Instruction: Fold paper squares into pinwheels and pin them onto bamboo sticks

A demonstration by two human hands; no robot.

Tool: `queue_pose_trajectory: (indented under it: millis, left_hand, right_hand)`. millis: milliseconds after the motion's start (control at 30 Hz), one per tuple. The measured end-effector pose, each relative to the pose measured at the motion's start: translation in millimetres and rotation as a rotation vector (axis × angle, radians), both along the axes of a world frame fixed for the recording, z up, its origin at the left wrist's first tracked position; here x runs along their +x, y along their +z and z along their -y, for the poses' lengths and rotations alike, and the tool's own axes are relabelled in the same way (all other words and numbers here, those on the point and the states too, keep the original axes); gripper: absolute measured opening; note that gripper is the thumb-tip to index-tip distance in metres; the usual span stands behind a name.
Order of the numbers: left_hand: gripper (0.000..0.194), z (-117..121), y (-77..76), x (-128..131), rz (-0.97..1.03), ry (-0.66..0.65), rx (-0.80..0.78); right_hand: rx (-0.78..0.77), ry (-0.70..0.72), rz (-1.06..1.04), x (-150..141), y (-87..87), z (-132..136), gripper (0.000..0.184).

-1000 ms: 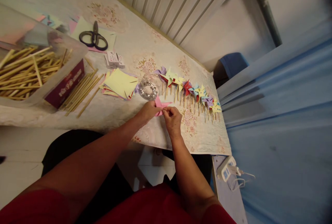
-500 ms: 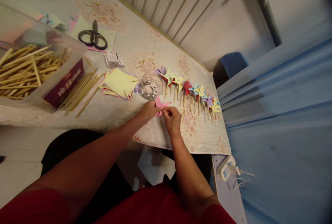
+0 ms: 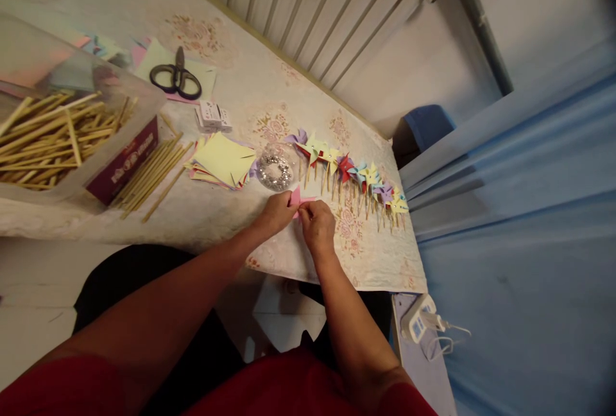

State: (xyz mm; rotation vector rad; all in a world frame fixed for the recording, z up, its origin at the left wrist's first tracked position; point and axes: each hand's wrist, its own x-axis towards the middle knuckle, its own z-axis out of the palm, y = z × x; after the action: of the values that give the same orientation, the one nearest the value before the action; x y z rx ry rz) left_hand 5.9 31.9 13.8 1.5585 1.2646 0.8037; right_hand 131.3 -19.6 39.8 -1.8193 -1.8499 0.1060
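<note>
Pink paper folded into pinwheel blades (image 3: 296,198) is pinched between my two hands above the table's front part. My left hand (image 3: 278,212) is closed on the paper's left side. On the other side, my right hand (image 3: 317,223) is closed with its fingertips at the paper's middle; whether they also hold a pin is too small to tell. Just behind the hands sits a clear round dish of shiny pins (image 3: 275,169). Left of it lies a stack of cut paper squares (image 3: 222,158), yellow on top. Finished pinwheels (image 3: 344,165) on sticks lie in a row to the right.
A clear plastic bin of wooden sticks (image 3: 52,140) stands at the left, with loose sticks (image 3: 153,175) beside it. Black-handled scissors (image 3: 177,76) rest on paper sheets, near small white boxes (image 3: 212,117). A power strip (image 3: 419,318) lies beyond the table's right corner.
My fingers have shifted slightly on the pink paper, and its blades are turned a little differently. The whole view has tipped slightly, so the table sits lower.
</note>
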Motion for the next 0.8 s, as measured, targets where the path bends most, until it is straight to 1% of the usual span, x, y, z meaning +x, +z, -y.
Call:
queue_pose_trajectory:
  millis: [67,133,200,267,367,433,500,667,733,800]
  left_hand:
    - [0.011,0.0,0.6,-0.4,-0.009,0.003,0.003]
    - [0.011,0.0,1.3,-0.9,-0.019,0.007,0.001]
    - [0.013,0.2,1.7,-1.3,-0.030,0.007,-0.008]
    - [0.012,0.4,1.5,-1.5,-0.023,-0.002,-0.019]
    - [0.010,0.3,0.3,-1.4,0.008,-0.017,-0.022]
    - [0.012,-0.1,-0.7,-1.3,0.007,-0.018,-0.018]
    - [0.012,-0.5,-1.8,-1.2,-0.010,-0.013,-0.009]
    - [0.013,-0.5,-3.5,-1.7,-0.005,-0.007,0.004]
    - [0.013,-0.4,-3.2,-2.0,-0.005,-0.014,0.000]
    - [0.012,-0.5,-2.6,-2.2,-0.019,-0.021,-0.004]
  right_hand:
    - [-0.032,-0.057,-0.180,0.1,-4.7,-3.4,0.017]
    - [-0.101,-0.120,-0.358,0.2,-8.8,-6.8,0.017]
    - [-0.154,-0.148,-0.438,0.0,-9.9,-8.5,0.017]
    - [-0.135,-0.127,-0.376,-0.4,-7.4,-8.1,0.016]
    - [-0.044,-0.023,-0.141,-0.9,-0.3,-5.1,0.016]
    - [-0.018,0.041,-0.042,-0.7,2.4,-4.0,0.016]
    - [-0.030,0.034,-0.083,-0.1,1.0,-4.8,0.015]
    - [-0.179,-0.145,-0.481,1.0,-11.3,-11.3,0.015]
    - [-0.198,-0.143,-0.500,1.2,-11.6,-12.0,0.016]
    - [-0.160,-0.080,-0.377,1.8,-7.3,-11.0,0.016]
